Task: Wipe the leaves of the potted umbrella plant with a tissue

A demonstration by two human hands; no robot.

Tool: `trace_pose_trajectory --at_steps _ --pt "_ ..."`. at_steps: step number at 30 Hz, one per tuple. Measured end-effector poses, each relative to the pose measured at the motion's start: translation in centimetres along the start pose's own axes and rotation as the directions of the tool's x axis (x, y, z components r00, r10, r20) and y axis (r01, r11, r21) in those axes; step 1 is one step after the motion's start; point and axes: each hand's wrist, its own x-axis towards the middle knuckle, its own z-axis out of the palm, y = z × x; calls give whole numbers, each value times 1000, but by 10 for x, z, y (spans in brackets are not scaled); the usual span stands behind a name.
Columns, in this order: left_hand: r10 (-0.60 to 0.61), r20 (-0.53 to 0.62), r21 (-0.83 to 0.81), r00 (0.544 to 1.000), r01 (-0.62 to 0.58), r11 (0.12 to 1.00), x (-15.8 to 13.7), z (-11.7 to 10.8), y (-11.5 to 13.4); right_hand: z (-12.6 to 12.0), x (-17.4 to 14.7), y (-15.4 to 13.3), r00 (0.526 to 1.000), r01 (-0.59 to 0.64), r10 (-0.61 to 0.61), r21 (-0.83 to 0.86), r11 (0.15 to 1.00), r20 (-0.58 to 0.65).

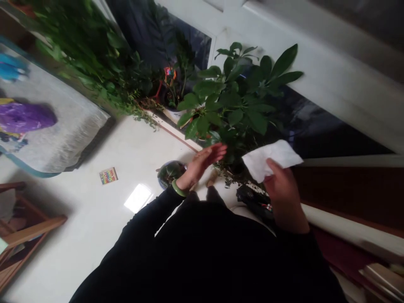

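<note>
A white sheet that looks like a tissue or wipe (274, 156) is pinched in my right hand (284, 189), thumb on top of it. My left hand (203, 164), with a green bangle at the wrist, is held out with straight fingers and has nothing in it. Just beyond both hands stands a leafy green potted plant (235, 101), its broad leaves spreading in front of the window. The plant's pot is mostly hidden by foliage. Below my left hand, a blue-rimmed pot (170, 173) with dark leaves sits on the floor.
More potted plants (94, 59) line the sill to the left. A cloth-covered table (72, 118) bears a purple bag (27, 117). On the pale floor lies a small colourful box (108, 176). Wooden furniture (34, 233) stands at lower left, and a black bag (252, 200) lies near my right arm.
</note>
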Motion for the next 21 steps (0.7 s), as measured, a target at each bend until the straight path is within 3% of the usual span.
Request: trace_pose_trajectory --at_steps 2,4,6,7,9,10,12,15,17,21 --pt "11 56 -96 998 -6 995 23 28 6 -30 23 -13 992 -18 17 -6 1000 -128" --pt "16 -1 -191 1000 -16 981 47 54 10 -50 58 -30 940 -33 42 33 999 -338" --pt "38 -112 -269 993 -67 961 65 75 11 -57 102 -51 827 88 -99 -45 995 -553" --pt "50 -162 -293 986 -97 951 72 84 11 -55 124 -62 788 221 -280 -173 960 -548" --pt "65 -221 -311 973 -134 941 82 96 12 -46 164 -83 822 449 -499 -227 864 -274" --pt "70 -237 -309 969 -143 940 85 100 13 -40 179 -92 787 572 -596 -174 802 -161" --pt "82 -267 -303 960 -164 939 90 105 14 -28 199 -103 714 697 -699 -64 714 -29" --pt "79 -296 -322 952 -178 930 93 111 18 -18 205 -98 672 741 -741 -11 672 0" --pt "58 -288 -366 956 -165 916 94 116 19 -16 200 -87 668 744 -743 -9 668 29" --pt "47 -290 -444 956 -178 878 93 131 19 -15 180 -68 687 713 -695 -10 701 214"
